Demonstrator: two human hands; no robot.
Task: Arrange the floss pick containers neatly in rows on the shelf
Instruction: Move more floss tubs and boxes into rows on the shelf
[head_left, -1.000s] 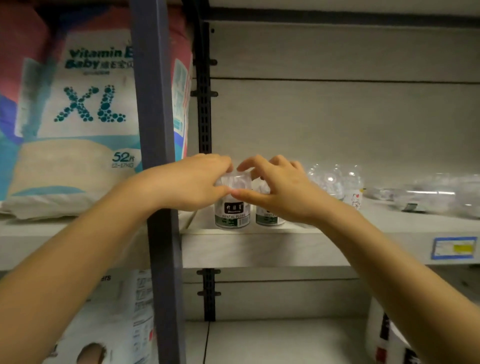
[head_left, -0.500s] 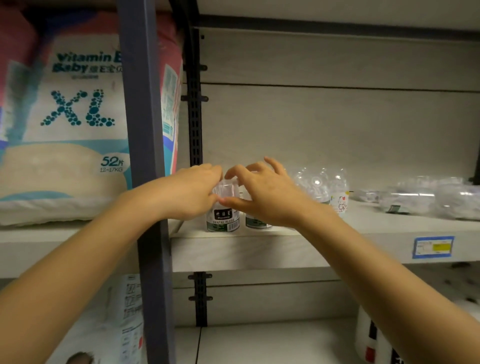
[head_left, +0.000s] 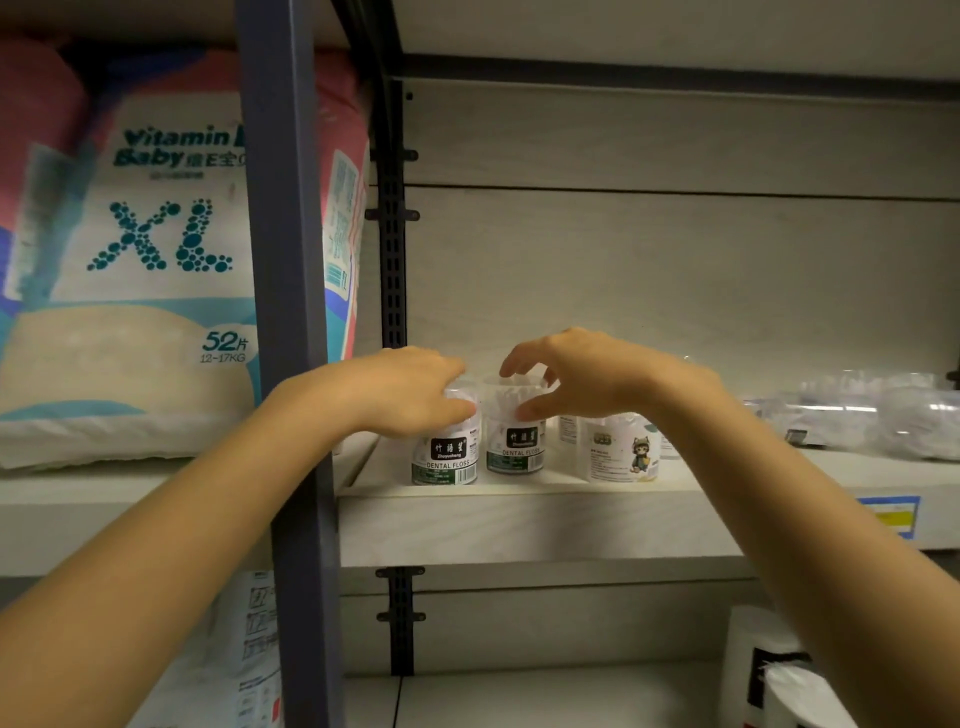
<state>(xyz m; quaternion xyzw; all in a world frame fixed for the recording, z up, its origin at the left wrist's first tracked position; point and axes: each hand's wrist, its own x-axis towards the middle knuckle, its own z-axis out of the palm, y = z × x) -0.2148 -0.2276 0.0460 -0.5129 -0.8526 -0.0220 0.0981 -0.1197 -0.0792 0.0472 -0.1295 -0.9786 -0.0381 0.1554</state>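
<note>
Hands have parted at frame centre. Left hand grips the front floss container; right hand curls around the second floss container beside it.

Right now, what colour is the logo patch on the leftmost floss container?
Black with white characters, on the leftmost floss container; the head view shows it.

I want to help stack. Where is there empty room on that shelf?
Bare shelf lies left of the floss containers, beside the black upright, and along the front before the clear packets. The middle is crowded: left hand and right hand hold the containers, cartoon tub alongside.
</note>
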